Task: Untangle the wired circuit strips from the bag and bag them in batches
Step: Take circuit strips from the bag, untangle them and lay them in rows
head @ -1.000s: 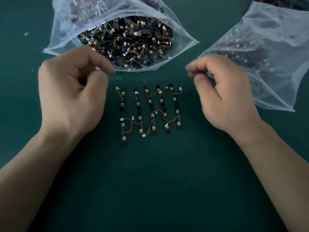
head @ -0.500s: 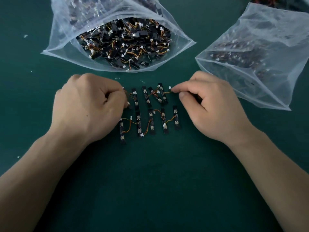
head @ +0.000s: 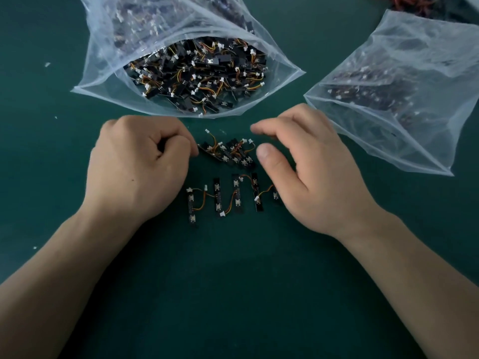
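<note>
Item, our left hand: fingers curled into a near fist, thumb and forefinger tips meeting at the left end of the bunch of wired circuit strips. We could not tell whether they pinched that end or only touched it. Item, our right hand: at the right side of the bunch, forefinger stretched out just beyond its right end and thumb just beside that end, with a wide gap between the two and nothing held in it. The bunch itself: several black strips with white connectors and orange-yellow wires, crowded askew and overlapping, lying on the green mat between the two hands. Nearer to us than the bunch: a row of strips, laid side by side and roughly parallel, its right end partly hidden under the right hand. Beyond the bunch: an open bag of clear plastic, mouth gaping toward it, heaped with tangled strips. Right of the bunch, past the right hand: a second bag, clear, with strips dimly seen through its wall. Far beyond the bunch to the right: red wires. Left of the bunch, well apart: a few white scraps on the mat.
</note>
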A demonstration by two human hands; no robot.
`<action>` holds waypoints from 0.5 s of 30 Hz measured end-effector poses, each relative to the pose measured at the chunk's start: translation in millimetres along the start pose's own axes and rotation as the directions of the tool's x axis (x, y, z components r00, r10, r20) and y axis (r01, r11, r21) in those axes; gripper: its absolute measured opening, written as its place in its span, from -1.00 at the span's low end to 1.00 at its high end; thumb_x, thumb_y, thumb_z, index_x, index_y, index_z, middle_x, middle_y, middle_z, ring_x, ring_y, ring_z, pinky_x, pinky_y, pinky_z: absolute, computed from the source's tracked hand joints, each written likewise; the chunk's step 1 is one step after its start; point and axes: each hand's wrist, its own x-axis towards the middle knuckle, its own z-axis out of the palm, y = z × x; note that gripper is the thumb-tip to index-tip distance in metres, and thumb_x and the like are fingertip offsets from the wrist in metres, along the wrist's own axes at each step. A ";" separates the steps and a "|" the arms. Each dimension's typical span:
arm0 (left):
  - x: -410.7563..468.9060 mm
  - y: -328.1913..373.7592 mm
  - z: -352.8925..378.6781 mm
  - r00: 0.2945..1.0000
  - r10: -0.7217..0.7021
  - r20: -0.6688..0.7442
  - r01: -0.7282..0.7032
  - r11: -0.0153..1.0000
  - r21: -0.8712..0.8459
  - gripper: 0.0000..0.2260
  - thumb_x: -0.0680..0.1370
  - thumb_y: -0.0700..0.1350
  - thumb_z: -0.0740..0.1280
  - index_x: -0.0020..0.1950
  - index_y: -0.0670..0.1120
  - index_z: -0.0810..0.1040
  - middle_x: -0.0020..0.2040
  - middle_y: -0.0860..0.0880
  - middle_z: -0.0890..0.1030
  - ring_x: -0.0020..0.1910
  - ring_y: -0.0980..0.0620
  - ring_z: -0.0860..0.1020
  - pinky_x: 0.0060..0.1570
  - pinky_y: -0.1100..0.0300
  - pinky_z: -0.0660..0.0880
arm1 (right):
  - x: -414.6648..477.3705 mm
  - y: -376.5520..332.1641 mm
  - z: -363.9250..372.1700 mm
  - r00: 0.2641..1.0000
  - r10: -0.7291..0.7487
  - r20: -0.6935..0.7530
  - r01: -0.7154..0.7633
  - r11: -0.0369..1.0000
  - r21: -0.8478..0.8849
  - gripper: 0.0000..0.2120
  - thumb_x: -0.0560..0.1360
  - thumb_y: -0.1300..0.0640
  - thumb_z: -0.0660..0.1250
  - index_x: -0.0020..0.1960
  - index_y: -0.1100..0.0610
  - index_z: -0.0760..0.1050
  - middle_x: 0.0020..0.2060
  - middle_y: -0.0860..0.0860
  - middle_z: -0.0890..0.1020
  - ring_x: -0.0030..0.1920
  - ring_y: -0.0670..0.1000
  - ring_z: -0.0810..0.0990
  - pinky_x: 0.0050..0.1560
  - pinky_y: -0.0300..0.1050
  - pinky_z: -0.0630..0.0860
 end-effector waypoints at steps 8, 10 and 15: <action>-1.4 6.8 0.2 0.988 0.013 0.157 -0.031 0.993 0.116 -0.64 0.46 0.03 0.19 0.07 0.38 0.66 -0.25 0.35 0.61 -0.30 0.16 0.55 -0.21 0.10 0.51 | 6.1 -12.8 0.4 0.968 -0.121 0.220 0.130 0.991 -0.028 -0.47 0.70 -0.23 -0.02 0.50 -0.08 0.49 0.38 -0.01 0.45 0.21 0.02 0.51 0.29 0.15 0.40; -2.3 8.9 -1.2 0.981 0.033 0.190 -0.057 0.991 0.121 -0.60 0.47 0.02 0.18 0.14 0.45 0.61 -0.23 0.31 0.65 -0.22 0.09 0.59 -0.13 0.07 0.56 | 6.4 -11.5 -2.1 0.958 -0.142 0.248 0.157 0.987 -0.041 -0.41 0.68 -0.27 -0.07 0.57 -0.08 0.39 0.41 -0.06 0.46 0.27 0.01 0.49 0.31 0.14 0.39; -2.7 9.2 -1.0 0.965 0.096 0.246 -0.127 0.986 0.110 -0.59 0.51 -0.02 0.18 0.20 0.43 0.56 -0.17 0.32 0.64 -0.13 0.06 0.61 -0.10 0.04 0.57 | 6.8 -10.5 -4.6 0.923 -0.197 0.329 0.223 0.974 -0.043 -0.16 0.57 -0.40 -0.37 0.66 -0.06 0.22 0.45 -0.13 0.43 0.41 -0.02 0.41 0.34 0.08 0.35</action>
